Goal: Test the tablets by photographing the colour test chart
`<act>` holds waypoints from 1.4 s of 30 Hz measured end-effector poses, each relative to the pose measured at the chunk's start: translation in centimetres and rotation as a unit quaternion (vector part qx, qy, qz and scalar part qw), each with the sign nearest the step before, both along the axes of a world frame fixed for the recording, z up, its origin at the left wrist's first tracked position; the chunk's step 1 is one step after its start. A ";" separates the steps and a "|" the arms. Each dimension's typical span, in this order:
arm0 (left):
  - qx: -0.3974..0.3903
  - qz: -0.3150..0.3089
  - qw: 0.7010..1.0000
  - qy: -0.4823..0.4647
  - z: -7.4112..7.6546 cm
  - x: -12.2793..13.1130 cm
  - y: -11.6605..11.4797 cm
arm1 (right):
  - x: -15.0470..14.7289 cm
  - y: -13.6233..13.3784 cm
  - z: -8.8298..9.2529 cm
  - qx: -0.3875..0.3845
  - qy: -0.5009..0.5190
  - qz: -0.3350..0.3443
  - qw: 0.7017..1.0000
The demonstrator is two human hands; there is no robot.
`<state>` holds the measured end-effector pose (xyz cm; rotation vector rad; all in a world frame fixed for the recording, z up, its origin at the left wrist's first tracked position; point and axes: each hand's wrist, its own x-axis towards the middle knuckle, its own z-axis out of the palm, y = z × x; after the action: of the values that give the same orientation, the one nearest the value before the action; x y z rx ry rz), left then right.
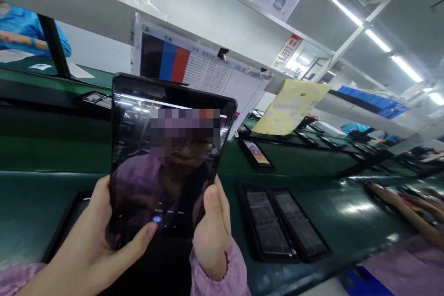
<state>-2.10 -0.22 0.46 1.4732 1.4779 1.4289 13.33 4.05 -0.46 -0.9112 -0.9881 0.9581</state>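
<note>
A black tablet [138, 180] is held upright in front of me, its camera screen dark and reflecting a person in purple. My left hand [86, 236] grips its lower left edge, the thumb lying over the screen beside the blue shutter button. Around the lower right edge wraps my right hand [213, 226], thumb along the side. Below and behind the tablet, at the left, another dark device [65, 226] lies partly hidden on the green bench [31, 194].
Two dark tablets in black trays [267, 222] lie at the right. A phone-like device with a lit screen [256, 152] rests further back. A colour chart sheet [208, 69] and a yellow paper [291, 106] hang ahead. Co-workers' arms [398, 203] show at right; another person [31, 32] sits across.
</note>
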 end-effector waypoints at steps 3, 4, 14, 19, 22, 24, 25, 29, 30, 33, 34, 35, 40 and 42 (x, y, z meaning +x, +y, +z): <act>0.002 -0.001 1.000 0.005 -0.3 -0.3 0.1 | 0.1 0.0 0.1 0.009 -0.010 0.012 1.000; 0.006 -0.001 1.000 0.008 -0.5 -0.4 0.2 | 0.1 0.0 0.2 0.012 -0.013 0.018 1.000; 0.018 -0.006 1.000 0.012 -1.0 -0.8 0.5 | 0.0 0.2 -0.7 0.020 -0.003 -0.001 1.000; 0.036 -0.015 0.999 0.026 -1.2 -1.0 0.5 | 0.0 0.2 -1.1 0.031 0.001 0.003 1.000; 0.040 -0.019 0.999 0.031 -1.2 -1.1 0.7 | 0.0 0.3 -1.0 0.037 0.009 0.004 0.999; 0.021 0.000 1.000 0.019 -0.9 -0.8 0.5 | 0.0 0.2 -0.9 0.029 0.010 0.000 1.000; 0.009 0.010 1.000 0.010 -0.6 -0.6 0.4 | 0.0 0.2 -0.8 0.020 0.012 -0.003 1.000; -0.009 0.018 1.000 -0.010 -0.4 -0.3 0.3 | 0.0 -0.1 -0.2 -0.014 0.024 -0.010 1.000; -0.006 0.017 1.000 -0.010 -0.6 -0.5 0.4 | -0.1 -0.1 -0.1 -0.010 0.024 -0.008 1.000; 0.029 0.002 1.000 0.000 -1.1 -0.9 0.7 | -0.2 -0.1 -0.1 0.010 0.024 -0.003 1.000; 0.033 -0.001 0.999 0.002 -1.2 -0.9 0.7 | -0.2 0.0 -0.1 0.014 0.026 -0.002 1.000; 0.031 -0.001 1.000 0.001 -1.2 -0.9 0.7 | -0.3 0.0 -0.3 0.013 0.028 -0.003 1.000; 0.005 0.011 1.000 -0.016 -0.7 -0.5 0.5 | -0.2 0.2 -0.8 0.015 0.042 0.002 0.999; 0.012 0.003 1.000 -0.018 -0.9 -0.7 0.7 | -0.3 0.2 -0.8 0.027 0.046 0.031 0.998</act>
<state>-2.78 0.47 -0.48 1.4511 1.4480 1.4736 13.07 4.26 -1.25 -0.7881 -0.9638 1.0133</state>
